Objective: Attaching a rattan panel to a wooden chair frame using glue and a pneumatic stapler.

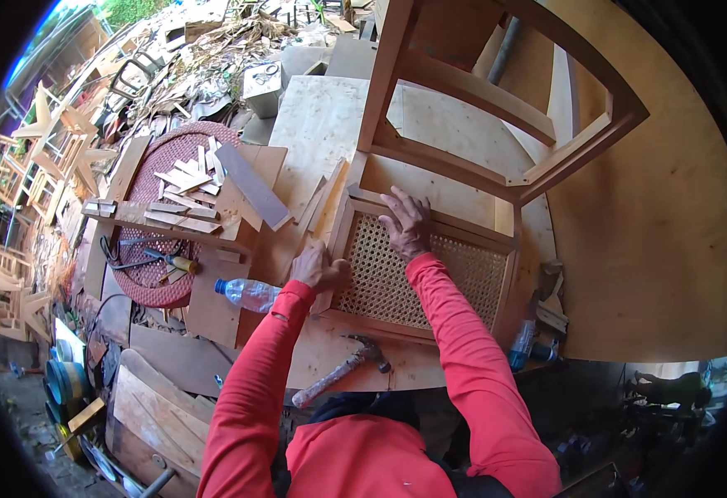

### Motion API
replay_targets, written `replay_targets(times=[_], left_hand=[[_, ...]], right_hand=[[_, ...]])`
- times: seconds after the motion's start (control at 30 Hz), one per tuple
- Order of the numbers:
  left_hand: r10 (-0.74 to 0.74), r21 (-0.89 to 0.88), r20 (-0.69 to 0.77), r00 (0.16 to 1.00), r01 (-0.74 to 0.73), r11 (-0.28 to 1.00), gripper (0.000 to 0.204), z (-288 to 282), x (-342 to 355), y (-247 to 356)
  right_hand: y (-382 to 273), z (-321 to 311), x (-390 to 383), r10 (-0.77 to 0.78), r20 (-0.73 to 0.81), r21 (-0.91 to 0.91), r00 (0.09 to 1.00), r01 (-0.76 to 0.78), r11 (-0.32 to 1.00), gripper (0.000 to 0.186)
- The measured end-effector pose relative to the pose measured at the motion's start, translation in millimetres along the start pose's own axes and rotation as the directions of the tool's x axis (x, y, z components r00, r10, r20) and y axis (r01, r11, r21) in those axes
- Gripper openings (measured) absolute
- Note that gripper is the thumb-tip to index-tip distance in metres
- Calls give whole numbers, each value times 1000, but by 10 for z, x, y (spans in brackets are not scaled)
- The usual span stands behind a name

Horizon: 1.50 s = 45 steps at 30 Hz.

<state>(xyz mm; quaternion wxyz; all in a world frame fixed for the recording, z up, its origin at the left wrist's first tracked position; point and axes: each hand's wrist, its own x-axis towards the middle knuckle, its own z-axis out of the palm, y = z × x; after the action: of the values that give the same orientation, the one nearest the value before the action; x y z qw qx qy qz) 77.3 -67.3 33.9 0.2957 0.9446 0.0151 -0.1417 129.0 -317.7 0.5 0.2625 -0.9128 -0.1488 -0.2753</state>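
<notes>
A wooden chair frame (413,326) with a woven cane seat panel (362,277) lies on the plywood work surface, its backrest (483,105) rising at the top. My right hand (406,222) rests with spread fingers on the panel's upper part and rail. My left hand (317,267) is curled at the frame's left edge, beside thin wood strips (317,202); what its fingers hold is hidden. Below them lies a claw hammer (336,373). A clear plastic bottle (249,292) lies left of my left wrist.
Wood offcuts (187,187), a pink woven seat (152,286) and hand tools (178,262) are at left. A large plywood sheet (635,249) stands at right, bottles (519,349) beside it. Chair frames (48,166) and scrap piles (197,58) lie beyond the work surface.
</notes>
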Motion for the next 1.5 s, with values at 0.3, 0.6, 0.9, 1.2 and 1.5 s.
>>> replay_targets(times=[0.3, 0.6, 0.9, 1.2, 1.5], left_hand=[[12, 7, 49, 999, -13, 1000, 55, -23, 17, 1], [11, -3, 105, 994, -11, 1000, 59, -32, 12, 45], [76, -15, 71, 995, -75, 997, 59, 32, 41, -53], [27, -87, -201, 979, -46, 995, 57, 170, -182, 50], [479, 302, -507, 717, -372, 878, 64, 489, -31, 105]], right_hand=[[-44, 16, 65, 26, -113, 63, 993, -19, 998, 27], [105, 37, 16, 10, -62, 69, 998, -6, 998, 24], [-5, -3, 88, -57, -197, 46, 979, 68, 997, 17], [-38, 18, 13, -123, -157, -40, 980, 118, 992, 15], [-33, 32, 47, -190, -168, -71, 967, 180, 981, 15]])
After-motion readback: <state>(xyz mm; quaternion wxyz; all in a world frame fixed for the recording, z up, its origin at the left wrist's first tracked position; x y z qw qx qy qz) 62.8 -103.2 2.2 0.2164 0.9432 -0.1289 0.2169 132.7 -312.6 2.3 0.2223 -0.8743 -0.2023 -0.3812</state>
